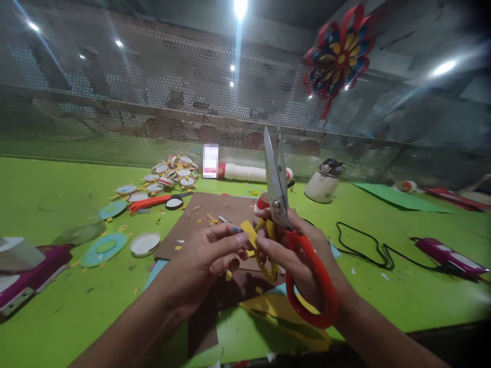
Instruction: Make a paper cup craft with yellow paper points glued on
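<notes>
Yellow strip point(250, 235) above brown board point(178, 230): left hand point(217, 250) pinching it, right hand point(299, 268) clamped on strip, scissors point(277, 206); twisting could nick strip.

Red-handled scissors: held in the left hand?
No, the right hand holds the red-handled scissors, blades pointing up.

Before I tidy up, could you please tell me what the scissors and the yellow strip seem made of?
Scissors: blades apparently polished metal, by their silvery gleam; red handles probably smooth plastic, by their even colour and soft sheen. Yellow strip: likely matte paper or thin foam, by its dull surface.
</notes>
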Demonstrator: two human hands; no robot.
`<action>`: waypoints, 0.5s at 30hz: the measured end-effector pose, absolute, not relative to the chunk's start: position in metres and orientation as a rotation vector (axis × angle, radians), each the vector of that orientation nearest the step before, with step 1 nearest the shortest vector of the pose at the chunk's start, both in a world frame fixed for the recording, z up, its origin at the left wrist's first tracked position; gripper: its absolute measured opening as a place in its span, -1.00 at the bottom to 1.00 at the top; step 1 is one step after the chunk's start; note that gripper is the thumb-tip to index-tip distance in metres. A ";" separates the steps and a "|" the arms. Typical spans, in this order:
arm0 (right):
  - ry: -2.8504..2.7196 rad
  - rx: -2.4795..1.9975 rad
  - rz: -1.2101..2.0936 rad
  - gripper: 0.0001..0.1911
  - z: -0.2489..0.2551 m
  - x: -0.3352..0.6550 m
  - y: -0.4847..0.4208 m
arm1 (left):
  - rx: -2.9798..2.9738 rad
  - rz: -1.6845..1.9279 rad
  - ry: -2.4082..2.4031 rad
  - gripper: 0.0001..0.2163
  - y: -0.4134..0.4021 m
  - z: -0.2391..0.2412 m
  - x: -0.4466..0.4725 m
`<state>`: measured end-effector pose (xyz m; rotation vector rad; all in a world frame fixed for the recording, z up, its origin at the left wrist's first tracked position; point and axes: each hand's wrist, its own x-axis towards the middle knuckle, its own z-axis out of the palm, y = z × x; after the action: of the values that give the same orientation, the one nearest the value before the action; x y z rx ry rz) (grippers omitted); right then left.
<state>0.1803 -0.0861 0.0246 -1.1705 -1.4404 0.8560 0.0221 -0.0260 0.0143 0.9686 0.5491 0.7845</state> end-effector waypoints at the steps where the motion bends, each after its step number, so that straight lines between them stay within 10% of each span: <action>1: -1.443 -1.159 0.855 -0.66 0.024 0.179 -0.084 | 0.978 0.784 0.548 -0.89 -0.026 0.012 0.023; 15: -1.662 -1.461 0.421 -0.67 0.021 0.189 -0.116 | 0.847 1.183 0.709 -0.93 -0.011 0.023 0.005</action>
<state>0.1888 -0.1155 0.0214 -1.4611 -1.6622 0.4205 0.0054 -0.0106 0.0230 0.8467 0.7088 1.1833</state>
